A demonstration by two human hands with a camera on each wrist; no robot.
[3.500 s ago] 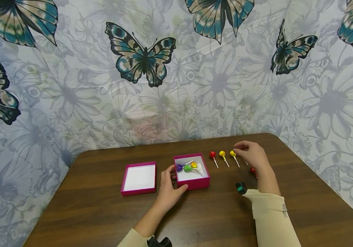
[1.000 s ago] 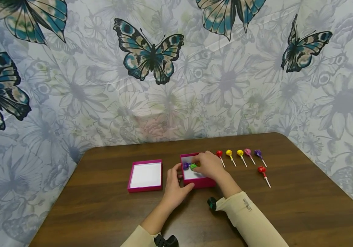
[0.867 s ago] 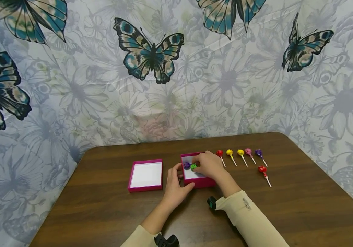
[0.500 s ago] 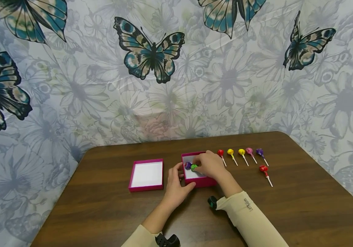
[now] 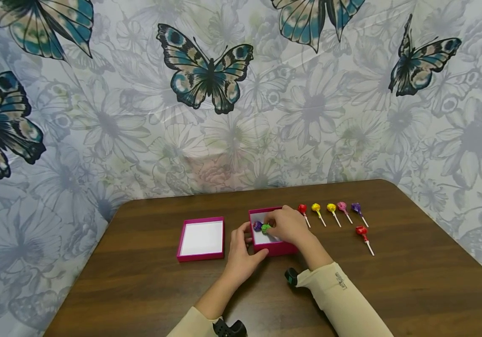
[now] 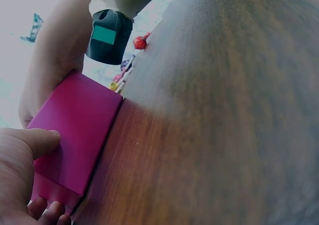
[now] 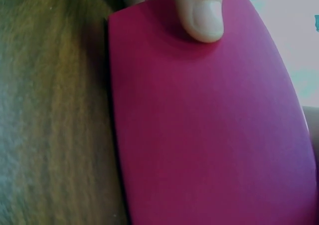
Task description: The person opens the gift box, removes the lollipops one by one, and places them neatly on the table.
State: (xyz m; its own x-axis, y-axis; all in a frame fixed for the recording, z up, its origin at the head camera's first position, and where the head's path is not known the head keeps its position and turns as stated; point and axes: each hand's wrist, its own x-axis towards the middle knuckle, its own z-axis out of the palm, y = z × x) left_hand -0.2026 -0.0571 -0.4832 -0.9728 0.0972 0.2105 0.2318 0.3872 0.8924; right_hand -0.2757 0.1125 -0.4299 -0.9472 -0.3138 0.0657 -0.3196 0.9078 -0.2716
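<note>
An uncovered pink box (image 5: 275, 249) with a white inside stands at mid-table. My left hand (image 5: 241, 260) grips its near left corner, thumb (image 6: 45, 140) on the front wall, other fingers along the left side. My right hand (image 5: 289, 226) reaches down into the box, fingers curled and fingertips at a green lollipop (image 5: 265, 228), which they appear to pinch; the hand hides its stick and much of the box inside. A purple lollipop (image 5: 257, 226) lies left of the green one. The right wrist view shows the box wall (image 7: 199, 125) and the left thumb, with the right fingers hidden.
The pink-rimmed lid (image 5: 201, 238) lies left of the box, white inside up. Right of the box several lollipops form a row: red (image 5: 302, 208), two yellow (image 5: 331, 208), pink (image 5: 342, 206), purple (image 5: 356, 207). Another red lollipop (image 5: 362, 231) lies nearer. A butterfly-print cloth (image 5: 224, 154) hangs behind.
My right hand has moved left from the lollipop row into the box, uncovering the pink and purple lollipops. It has stayed there over the last second. My left hand keeps its grip.
</note>
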